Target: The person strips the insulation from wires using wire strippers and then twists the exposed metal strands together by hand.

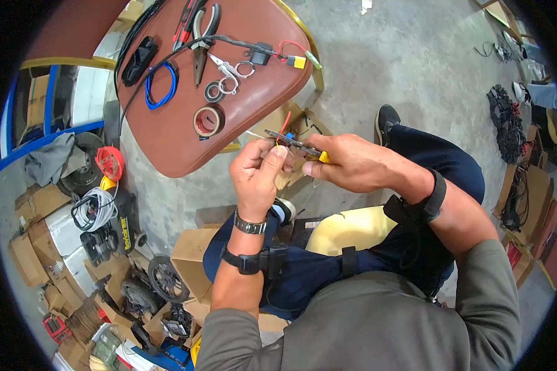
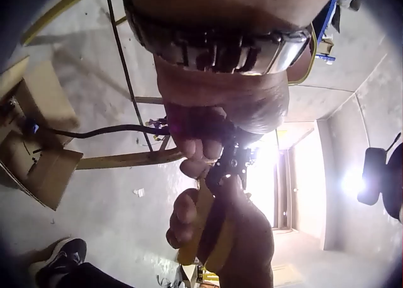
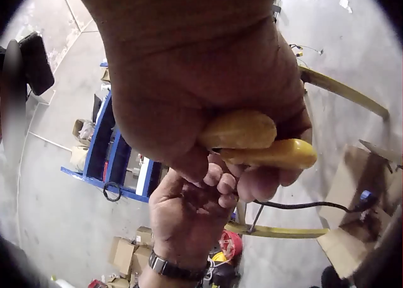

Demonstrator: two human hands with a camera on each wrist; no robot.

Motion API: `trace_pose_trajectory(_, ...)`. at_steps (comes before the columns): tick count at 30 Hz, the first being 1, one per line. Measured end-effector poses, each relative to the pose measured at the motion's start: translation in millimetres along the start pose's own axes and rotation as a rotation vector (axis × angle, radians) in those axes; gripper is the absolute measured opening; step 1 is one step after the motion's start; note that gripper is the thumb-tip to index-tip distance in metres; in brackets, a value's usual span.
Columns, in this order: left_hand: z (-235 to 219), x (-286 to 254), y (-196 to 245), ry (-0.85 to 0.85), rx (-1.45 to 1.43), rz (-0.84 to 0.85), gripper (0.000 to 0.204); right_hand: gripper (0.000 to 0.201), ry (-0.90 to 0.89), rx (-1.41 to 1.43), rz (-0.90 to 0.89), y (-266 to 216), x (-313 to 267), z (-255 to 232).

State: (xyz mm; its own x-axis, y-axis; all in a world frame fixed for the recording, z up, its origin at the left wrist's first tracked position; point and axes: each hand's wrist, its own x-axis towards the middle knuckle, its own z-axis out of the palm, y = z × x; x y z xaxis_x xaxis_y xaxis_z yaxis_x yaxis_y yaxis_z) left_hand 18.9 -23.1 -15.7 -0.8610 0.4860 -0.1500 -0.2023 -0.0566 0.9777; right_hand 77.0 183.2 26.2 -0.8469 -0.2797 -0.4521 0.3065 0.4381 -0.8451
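floor (image 1: 353,74): yellow-lettered black item (image 1: 127,224); right hand (image 1: 360,163) grips yellow-handled pliers (image 1: 298,145), left hand (image 1: 258,175) pinches wires (image 1: 286,122)

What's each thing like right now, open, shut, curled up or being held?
left hand: pinching thin wires
right hand: curled round the yellow-handled tool
yellow-handled tool: held, can't tell if open
blue wire: coiled
pliers: lying down, tips together
scissors: lying down, can't tell if shut
tape roll: lying flat
white cable: coiled
cardboard box: open
watch: worn
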Motion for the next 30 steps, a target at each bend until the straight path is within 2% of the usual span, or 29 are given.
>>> trace_pose_trajectory(14,-0.7,-1.8,-2.1,0.008,0.281,0.081,0.005,0.036,-0.032,-0.219,0.026,0.3,-8.2,-11.6)
trace_pose_trajectory(30,14.5,6.2,-1.4,-0.025,0.539,0.297,0.015,0.042,0.029,-0.296,-0.032,22.5,-18.3,-12.8)
